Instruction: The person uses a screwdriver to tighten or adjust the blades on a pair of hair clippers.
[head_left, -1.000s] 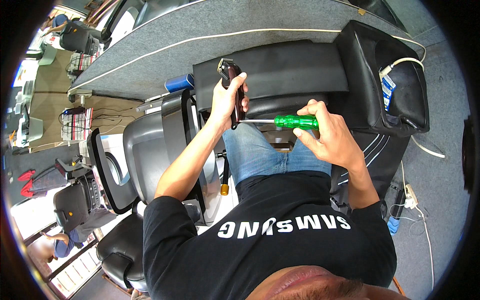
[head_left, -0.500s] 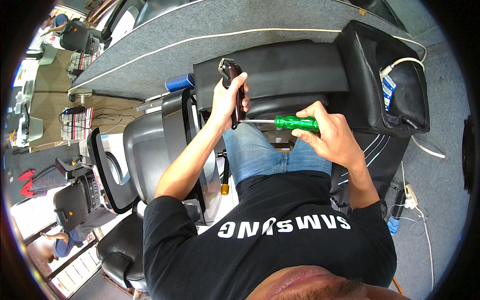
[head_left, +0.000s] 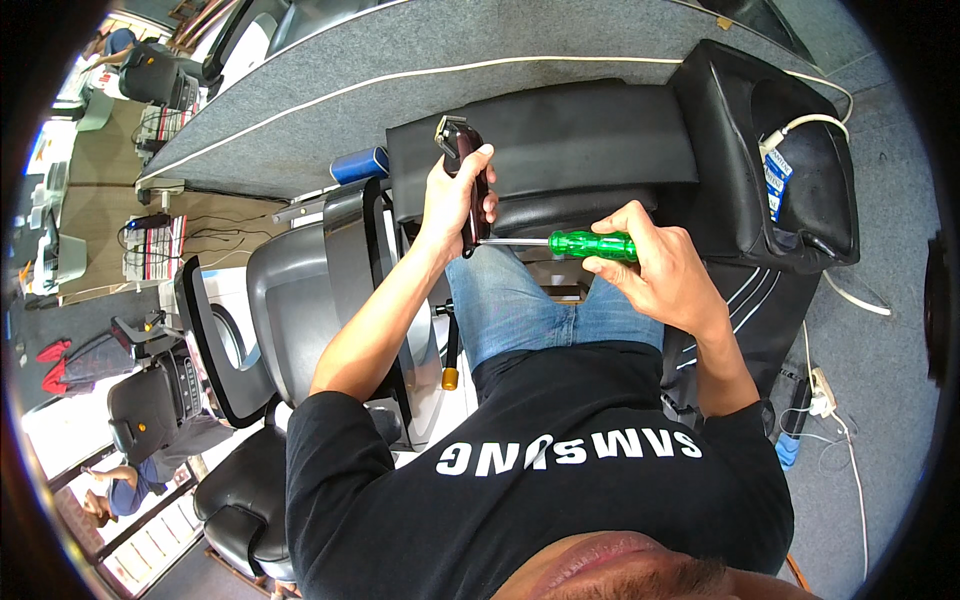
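Dark red-brown hair clippers (head_left: 471,185) with a metal blade at the far end are gripped in my left hand (head_left: 446,205), thumb along the body. My right hand (head_left: 660,268) is closed around the green handle of a screwdriver (head_left: 592,246). The metal shaft points left, and its tip meets the side of the clippers near their lower end. Whether the tip sits in a screw is too small to tell. Both tools are above my lap, over my blue jeans (head_left: 520,305).
Ahead lies a black padded bench (head_left: 560,140) with a black armrest box (head_left: 715,150) at its right. A black salon chair (head_left: 295,285) stands close on my left, near a blue cylinder (head_left: 359,165). Cables and a power strip (head_left: 821,393) lie right. Another person (head_left: 125,490) sits far left.
My hands, the clippers and the screwdriver look almost unmoved. At the far left, the other person's hand and head have shifted slightly.
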